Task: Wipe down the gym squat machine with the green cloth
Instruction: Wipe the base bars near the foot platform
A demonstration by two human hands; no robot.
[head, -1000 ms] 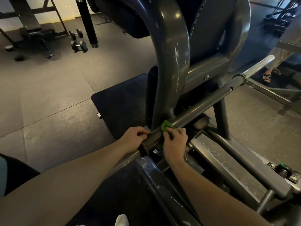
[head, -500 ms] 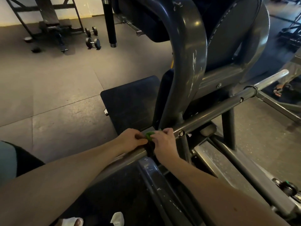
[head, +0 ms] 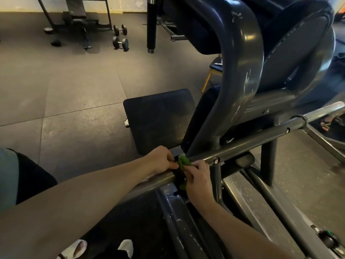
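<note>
The squat machine [head: 240,58] fills the right side, a dark curved frame with scratched paint and a padded rest above. A grey steel bar [head: 248,146] runs diagonally across its lower part. The green cloth [head: 183,161] is bunched around this bar where it meets a black joint, with a bit hanging below the bar. My right hand [head: 197,179] pinches the cloth from the right. My left hand [head: 162,159] grips it from the left, fingers closed at the same spot on the bar.
A black footplate [head: 158,118] lies on the floor behind the bar. Dumbbells [head: 120,42] and a bench [head: 78,21] stand at the far left. A sandalled foot [head: 325,124] of another person shows at the right. My white shoes [head: 100,248] are below.
The cloth has slid left down the bar from the upright's base to the black joint. My left hand now holds the cloth too. The view has shifted right and closer.
</note>
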